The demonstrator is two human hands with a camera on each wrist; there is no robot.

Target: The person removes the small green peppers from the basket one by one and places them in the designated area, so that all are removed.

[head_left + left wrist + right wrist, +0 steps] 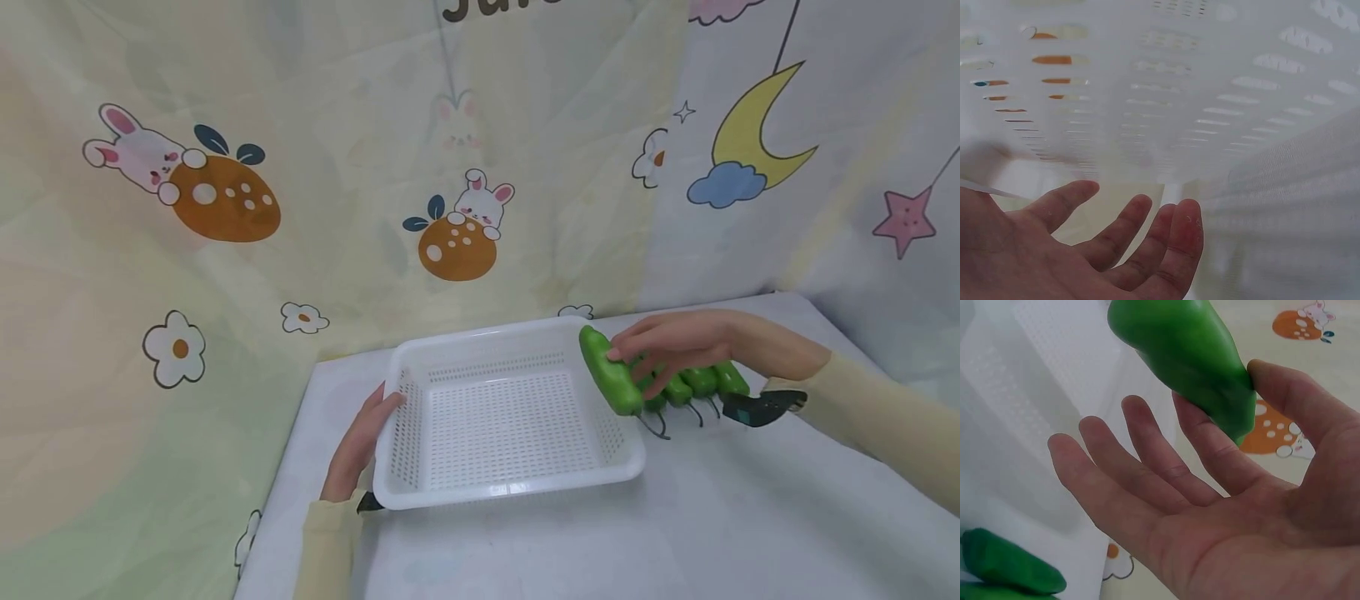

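Note:
My right hand [678,340] pinches a long green pepper [609,371] between thumb and index finger, over the right rim of a white perforated plastic basket [510,489]. In the right wrist view the other fingers [1135,465] spread away from that pepper [1194,350]. Several more green peppers [701,382] lie in a row on the table under and beside this hand, partly hidden by it. My left hand [363,442] holds the basket's left side, thumb over the rim. The left wrist view shows its fingers [1188,234] extended below the slotted wall [1166,131].
The white table [525,558] runs along a cloth backdrop [360,167] printed with rabbits, flowers and a moon. Cloth also stands to the left and right of the table. No peppers lie in the basket.

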